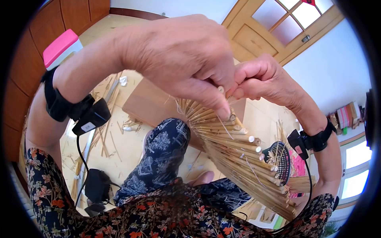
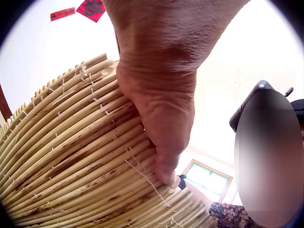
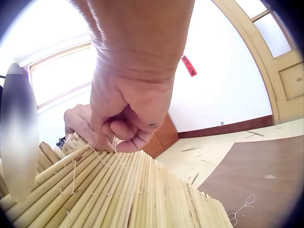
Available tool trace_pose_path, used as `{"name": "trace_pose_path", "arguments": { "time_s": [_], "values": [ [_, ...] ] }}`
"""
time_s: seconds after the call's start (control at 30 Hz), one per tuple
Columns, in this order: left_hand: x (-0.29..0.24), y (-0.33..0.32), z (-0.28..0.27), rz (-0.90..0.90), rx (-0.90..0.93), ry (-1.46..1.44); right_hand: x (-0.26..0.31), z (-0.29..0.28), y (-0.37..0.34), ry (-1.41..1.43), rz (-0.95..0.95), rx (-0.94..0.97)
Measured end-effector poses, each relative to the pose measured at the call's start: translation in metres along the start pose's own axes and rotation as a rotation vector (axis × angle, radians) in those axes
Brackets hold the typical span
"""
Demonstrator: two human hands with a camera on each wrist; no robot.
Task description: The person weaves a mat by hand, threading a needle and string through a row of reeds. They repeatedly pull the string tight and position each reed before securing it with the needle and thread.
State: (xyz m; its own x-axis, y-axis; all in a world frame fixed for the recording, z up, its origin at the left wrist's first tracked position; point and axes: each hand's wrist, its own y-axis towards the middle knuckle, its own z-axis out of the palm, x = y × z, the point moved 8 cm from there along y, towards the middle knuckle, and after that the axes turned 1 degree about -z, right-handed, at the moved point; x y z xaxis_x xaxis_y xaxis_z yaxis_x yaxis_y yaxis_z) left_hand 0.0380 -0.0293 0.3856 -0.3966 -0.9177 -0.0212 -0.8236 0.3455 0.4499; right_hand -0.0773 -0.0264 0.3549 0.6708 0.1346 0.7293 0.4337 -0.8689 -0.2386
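A curved mat of thin stalks tied with white thread [image 1: 238, 158] fans out below both hands; its rows fill the lower left in the left wrist view [image 2: 71, 142]. My left hand [image 1: 186, 59] grips the mat's upper edge, thumb over the stalk ends. In the left wrist view, that hand [image 2: 164, 104] lies along the mat's edge. Close beside it, my right hand [image 1: 266, 81] has curled fingers pinched together. The right wrist view shows this hand [image 3: 133, 99] just above the stalks [image 3: 118, 190], pinching thin thread [image 3: 115, 146]; its fingertips are partly hidden.
A brown board [image 1: 145, 101] lies on the floor beyond the knee. Loose stalks [image 1: 105, 139] are scattered at the left. A dark perforated basket [image 1: 279, 160] stands right of the mat. A wooden door [image 1: 258, 37] is at the back, books [image 1: 347, 117] at the right.
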Motion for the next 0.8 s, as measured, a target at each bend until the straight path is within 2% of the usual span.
{"name": "trace_pose_path", "arguments": {
  "time_s": [0.13, 0.3, 0.37, 0.5, 0.57, 0.67, 0.8],
  "values": [
    [0.004, 0.008, -0.004, -0.006, 0.007, -0.063, 0.006, -0.009, -0.007, 0.047, 0.069, -0.044],
    [0.008, 0.016, -0.005, 0.004, 0.020, -0.058, -0.002, -0.021, 0.000, 0.065, 0.078, -0.011],
    [-0.010, 0.023, -0.023, -0.011, -0.109, -0.127, -0.004, -0.023, 0.001, 0.112, 0.072, -0.004],
    [0.021, 0.023, -0.001, 0.039, -0.047, -0.183, -0.007, -0.029, -0.001, 0.109, 0.103, -0.068],
    [0.007, 0.027, -0.011, -0.059, -0.090, -0.150, -0.008, -0.025, -0.005, 0.132, 0.125, -0.073],
    [0.005, 0.029, -0.019, 0.012, -0.014, -0.100, -0.007, -0.024, -0.006, 0.179, 0.140, -0.099],
    [0.001, 0.028, -0.016, 0.013, -0.049, 0.028, -0.003, -0.024, -0.007, 0.147, 0.151, -0.078]
  ]
}}
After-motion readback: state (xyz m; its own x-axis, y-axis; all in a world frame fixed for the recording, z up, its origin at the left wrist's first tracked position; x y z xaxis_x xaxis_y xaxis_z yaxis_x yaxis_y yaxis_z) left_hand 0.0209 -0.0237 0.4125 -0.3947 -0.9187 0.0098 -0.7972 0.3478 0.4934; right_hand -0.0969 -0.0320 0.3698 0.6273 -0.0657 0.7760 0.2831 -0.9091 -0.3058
